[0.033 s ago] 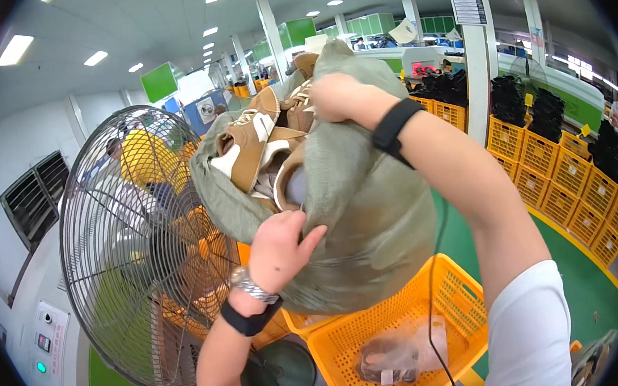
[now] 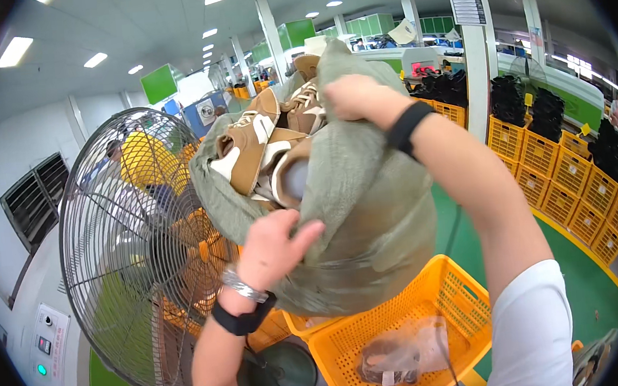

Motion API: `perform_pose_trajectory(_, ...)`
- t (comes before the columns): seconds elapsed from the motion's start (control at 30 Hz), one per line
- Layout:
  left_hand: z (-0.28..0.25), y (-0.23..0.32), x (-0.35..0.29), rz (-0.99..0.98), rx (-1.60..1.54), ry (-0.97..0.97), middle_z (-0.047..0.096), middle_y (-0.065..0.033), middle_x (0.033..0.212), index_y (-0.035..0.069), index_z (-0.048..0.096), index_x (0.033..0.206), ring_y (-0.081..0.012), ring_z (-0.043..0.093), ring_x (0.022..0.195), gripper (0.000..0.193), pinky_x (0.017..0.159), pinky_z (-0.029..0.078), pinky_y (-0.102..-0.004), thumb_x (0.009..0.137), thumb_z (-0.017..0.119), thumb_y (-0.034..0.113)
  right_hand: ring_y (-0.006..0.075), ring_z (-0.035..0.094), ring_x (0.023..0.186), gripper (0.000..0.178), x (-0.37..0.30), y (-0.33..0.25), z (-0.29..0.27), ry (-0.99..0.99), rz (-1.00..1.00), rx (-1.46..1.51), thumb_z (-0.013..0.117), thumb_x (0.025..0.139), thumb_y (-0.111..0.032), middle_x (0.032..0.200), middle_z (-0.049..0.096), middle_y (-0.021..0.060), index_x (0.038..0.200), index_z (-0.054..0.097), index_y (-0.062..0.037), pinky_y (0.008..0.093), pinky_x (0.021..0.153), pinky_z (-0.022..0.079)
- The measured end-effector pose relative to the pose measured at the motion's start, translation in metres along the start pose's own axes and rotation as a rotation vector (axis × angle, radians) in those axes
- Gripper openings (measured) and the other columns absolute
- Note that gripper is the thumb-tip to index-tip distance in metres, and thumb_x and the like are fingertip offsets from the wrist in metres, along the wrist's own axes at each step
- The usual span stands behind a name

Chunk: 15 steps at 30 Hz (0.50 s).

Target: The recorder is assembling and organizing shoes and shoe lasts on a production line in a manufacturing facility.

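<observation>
A large grey-green woven sack point(image 2: 378, 245) bulges in front of me, its mouth tipped toward the left. Brown-and-white lace-up shoes point(image 2: 247, 143) fill the opening, stacked loosely on one another. My right hand point(image 2: 356, 98) is closed on the sack's rim at the upper right, fingers curled over the cloth. Lower down, my left hand point(image 2: 273, 250) has hold of the near edge of the rim; it is slightly blurred, with the thumb on the cloth and the other fingertips partly hidden.
A big caged fan point(image 2: 146, 249) stands close at my left. Under the sack is a yellow plastic crate point(image 2: 434, 306) with a clear plastic bag and a dark item in it. Stacked yellow crates point(image 2: 546, 167) line the right. A wall control panel point(image 2: 47, 344) is at far left.
My right hand has drawn the sack's rim a little to the right, showing more of the shoes. The left hand has shifted slightly left.
</observation>
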<state>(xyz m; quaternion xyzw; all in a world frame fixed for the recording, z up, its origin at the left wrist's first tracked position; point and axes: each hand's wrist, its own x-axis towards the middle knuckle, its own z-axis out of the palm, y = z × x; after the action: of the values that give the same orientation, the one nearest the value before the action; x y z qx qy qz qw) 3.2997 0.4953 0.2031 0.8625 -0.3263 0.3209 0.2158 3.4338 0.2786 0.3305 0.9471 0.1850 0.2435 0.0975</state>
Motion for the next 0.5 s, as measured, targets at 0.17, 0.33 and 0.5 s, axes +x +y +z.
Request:
perform_pose_trajectory(0.17, -0.071, -0.056, 0.074, -0.209, 0.12, 0.139, 0.055, -0.0218, 0.108, -0.002, 0.05, 0.115, -0.0278, 0.054, 0.102, 0.055, 0.084, 0.043, -0.0351, 0.082, 0.058, 0.041, 0.032, 0.061, 0.086, 0.029, -0.06, 0.03, -0.002, -0.389, 0.181, 0.15, 0.048, 0.081, -0.018, 0.097, 0.062, 0.0167, 0.107, 0.055, -0.0087, 0.0435, 0.075, 0.048)
perform_pose_trajectory(0.33, -0.054, -0.056, 0.122, -0.339, 0.08, -0.413, 0.026, -0.0301, 0.137, -0.007, 0.013, 0.137, -0.0354, 0.026, 0.13, 0.114, 0.107, 0.023, -0.0347, 0.067, 0.056, 0.071, 0.0311, 0.061, 0.084, 0.023, -0.027, 0.015, -0.009, 0.268, -0.039, 0.017, 0.048, 0.082, -0.016, 0.091, 0.062, 0.0146, 0.102, 0.057, -0.0118, 0.042, 0.073, 0.049)
perform_pose_trajectory(0.5, -0.021, -0.032, 0.149, -0.221, 0.423, -0.638, 0.038, -0.0287, 0.127, 0.012, 0.026, 0.137, -0.0395, 0.042, 0.118, 0.09, 0.098, 0.036, -0.0408, 0.066, 0.066, 0.048, 0.0313, 0.059, 0.089, 0.027, 0.007, -0.005, 0.001, 0.302, -0.369, 0.186, 0.05, 0.08, -0.017, 0.094, 0.063, 0.0143, 0.105, 0.058, -0.0126, 0.0409, 0.076, 0.048)
